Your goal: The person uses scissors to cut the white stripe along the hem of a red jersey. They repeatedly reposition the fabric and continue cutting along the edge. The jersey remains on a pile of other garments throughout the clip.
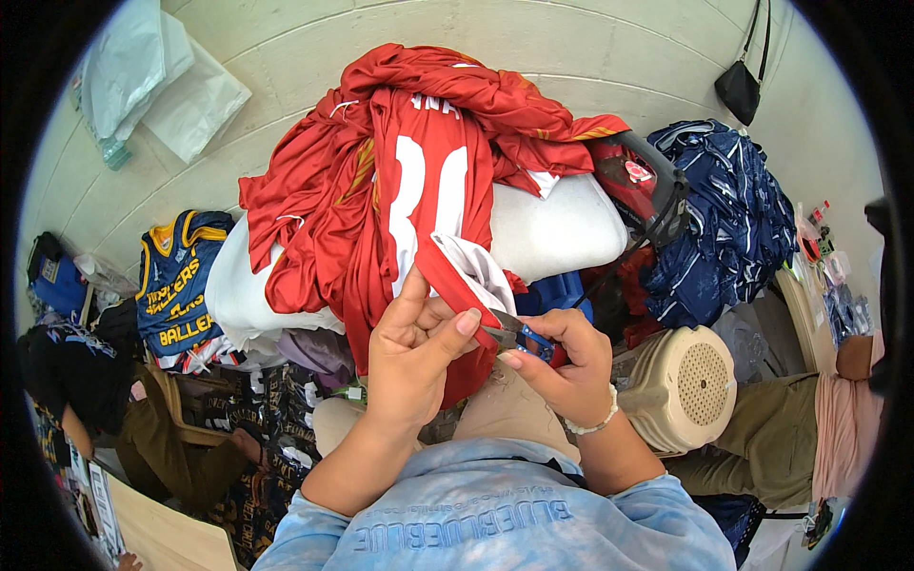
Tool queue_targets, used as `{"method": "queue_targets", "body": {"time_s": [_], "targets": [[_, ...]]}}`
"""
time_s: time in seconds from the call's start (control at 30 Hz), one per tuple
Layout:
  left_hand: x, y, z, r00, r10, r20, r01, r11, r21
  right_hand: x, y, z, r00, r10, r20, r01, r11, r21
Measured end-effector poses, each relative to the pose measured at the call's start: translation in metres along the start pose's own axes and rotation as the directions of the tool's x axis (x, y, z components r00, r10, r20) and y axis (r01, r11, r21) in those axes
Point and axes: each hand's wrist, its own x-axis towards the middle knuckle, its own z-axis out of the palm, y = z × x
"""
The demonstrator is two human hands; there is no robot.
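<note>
A red sports jersey [328, 200] with white and yellow details lies heaped in front of me, one edge lifted toward me with its white inner side [476, 266] showing. My left hand [409, 357] pinches that folded red edge between thumb and fingers. In my right hand [571, 366] is a small pair of blue-handled thread snips [536, 344], its metal blades against the held edge beside my left thumb. Whether a thread lies between the blades is too small to tell.
Under the red cloth is a white padded surface [562, 233]. A red and black clothes iron [633, 181] stands behind it at right, near dark blue garments [728, 219]. A beige plastic stool [681, 385] is at my right. Seated people flank me, one olive-trousered leg [762, 443] close at right.
</note>
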Motion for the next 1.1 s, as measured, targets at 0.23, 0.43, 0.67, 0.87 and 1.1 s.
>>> {"method": "queue_targets", "body": {"time_s": [0.23, 0.43, 0.67, 0.87, 1.1], "targets": [[-0.0032, -0.0016, 0.0037, 1.000, -0.009, -0.011, 0.009, 1.000, 0.005, 0.0020, -0.0022, 0.0021, 1.000, 0.011, -0.013, -0.011, 1.000, 0.023], [-0.0036, -0.0018, 0.0029, 1.000, -0.022, -0.021, 0.022, 1.000, 0.011, 0.0042, -0.0028, 0.0027, 1.000, 0.017, -0.010, -0.016, 0.999, 0.031], [-0.0051, -0.0036, 0.0034, 1.000, -0.011, -0.014, 0.011, 1.000, -0.007, 0.0037, -0.0053, -0.0008, 0.995, 0.090, 0.036, -0.094, 0.989, 0.113], [-0.0049, -0.0017, 0.0047, 1.000, -0.024, -0.019, 0.024, 1.000, -0.001, 0.0021, -0.0032, 0.0014, 0.998, 0.065, -0.002, -0.064, 0.992, 0.110], [-0.0056, -0.0036, 0.0030, 0.999, -0.010, -0.045, 0.011, 1.000, 0.018, 0.0041, -0.0025, 0.0020, 0.999, 0.043, -0.001, -0.043, 0.998, 0.046]]}}
